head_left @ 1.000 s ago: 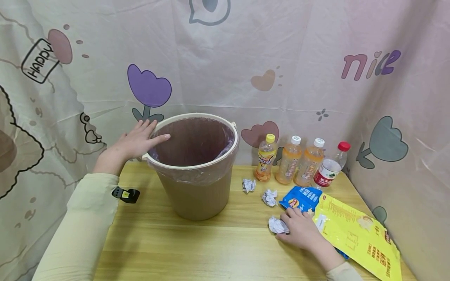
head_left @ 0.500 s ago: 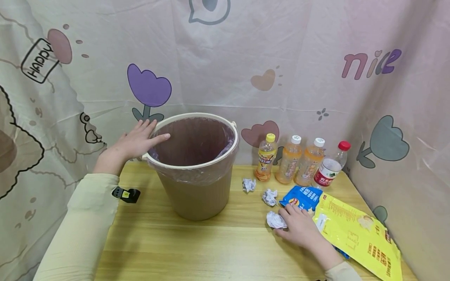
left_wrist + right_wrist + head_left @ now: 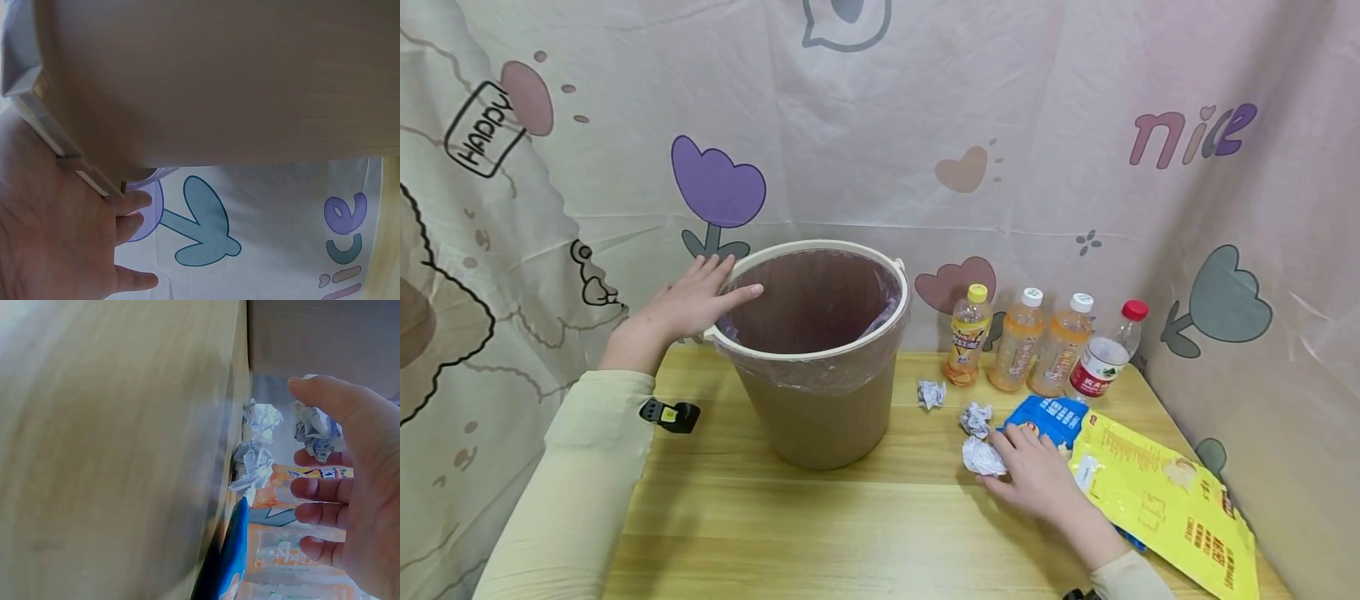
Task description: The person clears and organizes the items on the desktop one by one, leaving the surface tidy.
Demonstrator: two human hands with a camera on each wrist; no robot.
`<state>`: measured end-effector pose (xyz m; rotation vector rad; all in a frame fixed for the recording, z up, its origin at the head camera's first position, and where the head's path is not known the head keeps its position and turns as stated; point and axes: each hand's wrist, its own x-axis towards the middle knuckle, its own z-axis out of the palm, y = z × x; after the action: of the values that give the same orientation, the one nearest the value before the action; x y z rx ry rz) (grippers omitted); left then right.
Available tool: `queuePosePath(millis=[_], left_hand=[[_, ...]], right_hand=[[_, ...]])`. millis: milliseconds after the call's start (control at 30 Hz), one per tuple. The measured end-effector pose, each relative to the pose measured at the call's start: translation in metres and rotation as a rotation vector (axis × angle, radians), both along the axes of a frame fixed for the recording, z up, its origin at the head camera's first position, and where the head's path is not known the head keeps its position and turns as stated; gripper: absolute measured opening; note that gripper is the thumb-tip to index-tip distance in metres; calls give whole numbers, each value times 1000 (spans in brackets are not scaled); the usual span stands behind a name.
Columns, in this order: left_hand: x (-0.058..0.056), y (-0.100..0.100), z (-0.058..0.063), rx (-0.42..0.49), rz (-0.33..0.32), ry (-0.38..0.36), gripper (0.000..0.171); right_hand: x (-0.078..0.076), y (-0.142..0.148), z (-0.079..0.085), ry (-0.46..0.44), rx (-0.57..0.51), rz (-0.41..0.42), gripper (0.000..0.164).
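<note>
A brown trash bin (image 3: 820, 417) with a clear liner folded over its pale rim stands on the table. My left hand (image 3: 688, 304) rests on the left side of that rim, fingers spread and thumb over the edge; the left wrist view shows the palm against the outside of the bin (image 3: 237, 81). Between thumb and index finger my right hand (image 3: 1037, 471) pinches a crumpled paper ball (image 3: 315, 430), just off the table. Two more paper balls lie nearby: one crumpled ball (image 3: 976, 419) right behind it, another ball (image 3: 932, 394) farther back.
Behind the paper stand a yellow-capped bottle (image 3: 967, 337), two white-capped orange bottles (image 3: 1015, 346) and a red-capped bottle (image 3: 1101, 362). A blue chip bag (image 3: 1052, 417) and a yellow chip bag (image 3: 1157, 492) lie at the right. A printed curtain (image 3: 865, 150) hangs behind the table.
My right hand has moved slightly left and away from me, carrying the paper ball toward the one behind it. The left hand and the bin have stayed put.
</note>
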<state>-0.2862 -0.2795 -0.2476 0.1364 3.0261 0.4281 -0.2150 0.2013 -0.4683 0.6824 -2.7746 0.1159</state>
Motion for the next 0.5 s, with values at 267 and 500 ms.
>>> queuePosePath(millis=[267,500], left_hand=[[0,0,0,-3,-1,1,99],[-1,0,-1,-2,-1,9,99]], right_hand=[[-5,-3,9,66,18,13,58],[-11,-6,17,129,35,31,58]])
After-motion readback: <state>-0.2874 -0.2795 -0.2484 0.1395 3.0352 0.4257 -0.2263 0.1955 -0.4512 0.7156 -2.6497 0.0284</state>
